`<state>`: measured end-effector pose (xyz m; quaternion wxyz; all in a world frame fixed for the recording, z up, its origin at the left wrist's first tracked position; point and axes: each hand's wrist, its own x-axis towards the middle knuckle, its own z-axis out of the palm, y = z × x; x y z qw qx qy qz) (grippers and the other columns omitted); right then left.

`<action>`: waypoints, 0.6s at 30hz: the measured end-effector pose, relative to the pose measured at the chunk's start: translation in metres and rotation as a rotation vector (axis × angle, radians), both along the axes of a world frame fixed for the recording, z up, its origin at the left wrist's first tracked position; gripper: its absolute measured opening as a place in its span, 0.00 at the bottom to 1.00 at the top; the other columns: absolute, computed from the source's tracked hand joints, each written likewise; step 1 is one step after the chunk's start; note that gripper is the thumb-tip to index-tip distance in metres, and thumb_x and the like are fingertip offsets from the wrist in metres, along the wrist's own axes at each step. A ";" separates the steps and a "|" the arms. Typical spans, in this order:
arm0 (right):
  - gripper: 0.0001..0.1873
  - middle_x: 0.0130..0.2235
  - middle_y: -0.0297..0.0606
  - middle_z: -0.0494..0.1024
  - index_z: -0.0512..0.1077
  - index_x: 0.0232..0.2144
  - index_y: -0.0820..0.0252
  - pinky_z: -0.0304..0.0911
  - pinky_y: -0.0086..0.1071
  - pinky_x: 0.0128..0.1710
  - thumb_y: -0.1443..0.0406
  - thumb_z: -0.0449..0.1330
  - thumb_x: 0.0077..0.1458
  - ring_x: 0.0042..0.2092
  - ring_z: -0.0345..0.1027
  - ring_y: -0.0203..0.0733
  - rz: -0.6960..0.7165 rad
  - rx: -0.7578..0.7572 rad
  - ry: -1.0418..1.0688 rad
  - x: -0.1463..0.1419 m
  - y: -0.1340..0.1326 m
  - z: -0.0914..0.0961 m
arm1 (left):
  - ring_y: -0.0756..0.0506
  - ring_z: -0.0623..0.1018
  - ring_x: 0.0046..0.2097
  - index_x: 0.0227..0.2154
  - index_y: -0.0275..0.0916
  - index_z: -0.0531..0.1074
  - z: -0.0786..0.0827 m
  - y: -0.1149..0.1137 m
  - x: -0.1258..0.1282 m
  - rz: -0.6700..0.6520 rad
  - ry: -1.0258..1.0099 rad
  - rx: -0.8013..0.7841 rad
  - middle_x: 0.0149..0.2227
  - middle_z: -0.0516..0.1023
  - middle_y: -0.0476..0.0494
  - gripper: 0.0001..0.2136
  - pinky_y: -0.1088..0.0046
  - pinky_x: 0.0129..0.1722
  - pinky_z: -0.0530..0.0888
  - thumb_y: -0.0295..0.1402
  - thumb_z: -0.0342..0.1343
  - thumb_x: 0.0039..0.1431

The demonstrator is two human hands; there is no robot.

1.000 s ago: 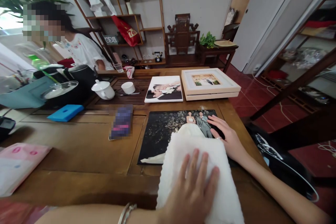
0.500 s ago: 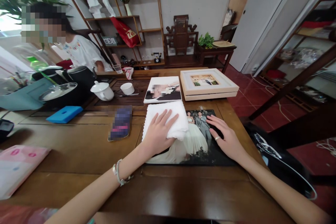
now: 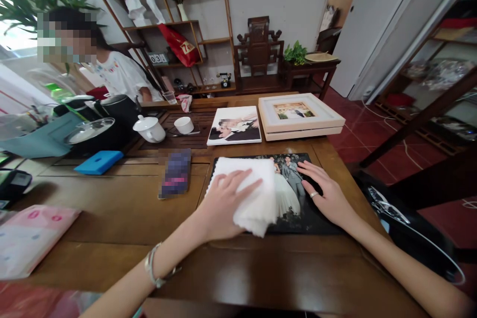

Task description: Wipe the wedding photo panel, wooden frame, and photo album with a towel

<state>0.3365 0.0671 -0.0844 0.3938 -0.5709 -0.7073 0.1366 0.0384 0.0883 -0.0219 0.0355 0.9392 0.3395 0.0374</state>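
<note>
A dark wedding photo panel (image 3: 298,208) lies flat on the wooden table (image 3: 122,208) in front of me. My left hand (image 3: 223,203) presses a folded white cloth (image 3: 257,194) onto the panel's left half, fingers spread over it. Flat on the panel's right side rests my right hand (image 3: 328,194), fingers stretched out, a ring on one finger. The cloth covers part of the picture.
Behind the panel lie a second photo print (image 3: 234,126) and a stack of pale frames (image 3: 300,117). A phone (image 3: 175,173), blue box (image 3: 99,162), teapot (image 3: 149,129), cup (image 3: 184,124) and pots stand left. Another person (image 3: 112,72) sits at the far left. A pink packet (image 3: 30,238) lies near left.
My left hand has drawn the cloth from the panel's far left corner back toward me and slightly right. My right hand stayed flat on the panel.
</note>
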 end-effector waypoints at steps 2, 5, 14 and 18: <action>0.18 0.59 0.42 0.72 0.72 0.53 0.52 0.55 0.55 0.64 0.62 0.53 0.62 0.64 0.59 0.50 0.002 -0.005 -0.007 0.000 0.000 0.000 | 0.30 0.57 0.65 0.66 0.45 0.54 -0.001 0.020 -0.007 0.074 -0.003 0.055 0.68 0.53 0.36 0.37 0.45 0.59 0.57 0.40 0.57 0.52; 0.18 0.59 0.42 0.72 0.72 0.52 0.52 0.55 0.55 0.64 0.61 0.53 0.62 0.64 0.59 0.50 0.001 -0.003 -0.011 0.000 -0.001 0.001 | 0.31 0.57 0.65 0.66 0.42 0.54 -0.005 0.035 -0.016 0.167 -0.020 0.099 0.68 0.54 0.35 0.32 0.45 0.59 0.57 0.37 0.51 0.58; 0.18 0.59 0.43 0.72 0.72 0.52 0.54 0.54 0.55 0.64 0.61 0.52 0.63 0.64 0.59 0.50 0.002 -0.022 -0.023 0.000 -0.001 0.002 | 0.27 0.48 0.69 0.68 0.43 0.49 -0.009 -0.001 -0.008 0.211 0.019 0.065 0.69 0.47 0.31 0.40 0.40 0.63 0.48 0.30 0.55 0.51; 0.18 0.59 0.43 0.72 0.72 0.52 0.53 0.54 0.55 0.64 0.60 0.53 0.63 0.64 0.59 0.50 0.001 -0.024 -0.038 0.001 -0.001 0.001 | 0.24 0.38 0.69 0.69 0.42 0.42 -0.006 -0.040 0.009 0.053 0.052 -0.036 0.71 0.39 0.29 0.47 0.34 0.62 0.39 0.33 0.60 0.47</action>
